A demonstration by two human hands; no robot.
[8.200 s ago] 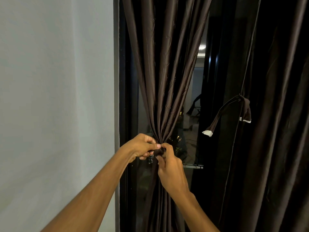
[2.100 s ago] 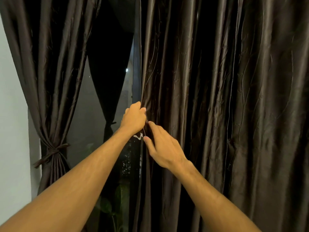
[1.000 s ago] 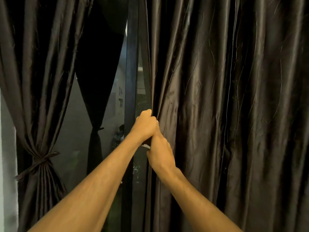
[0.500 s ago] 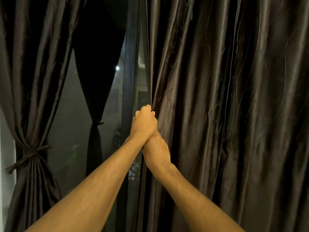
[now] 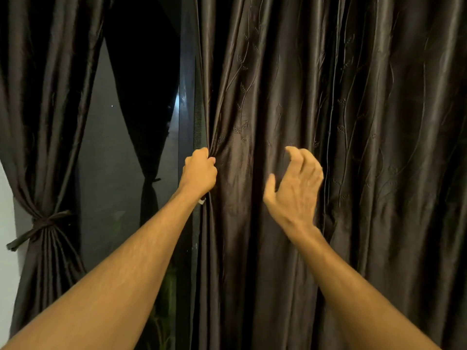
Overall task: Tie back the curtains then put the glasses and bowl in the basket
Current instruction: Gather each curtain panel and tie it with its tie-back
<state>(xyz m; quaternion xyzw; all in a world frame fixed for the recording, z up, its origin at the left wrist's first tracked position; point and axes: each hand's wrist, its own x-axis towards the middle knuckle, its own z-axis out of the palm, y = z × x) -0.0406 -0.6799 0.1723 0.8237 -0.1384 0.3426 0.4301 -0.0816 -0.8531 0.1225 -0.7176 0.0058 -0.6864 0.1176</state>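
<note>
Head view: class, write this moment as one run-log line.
left curtain: tied back | right curtain: loose | left hand: grips its edge | right hand: open, holds nothing

The right curtain [image 5: 353, 122], dark brown satiny cloth, is gleaming softly, a raised vine pattern texturing its folds. The left curtain [image 5: 45, 97] and its cloth tie [image 5: 43, 224] are showing the same sheen; the window glass [image 5: 106, 152] is reflecting glossily.

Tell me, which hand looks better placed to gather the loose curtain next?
Probably the right hand: it is free and hovers before the curtain. The left hand grips its edge.
</note>
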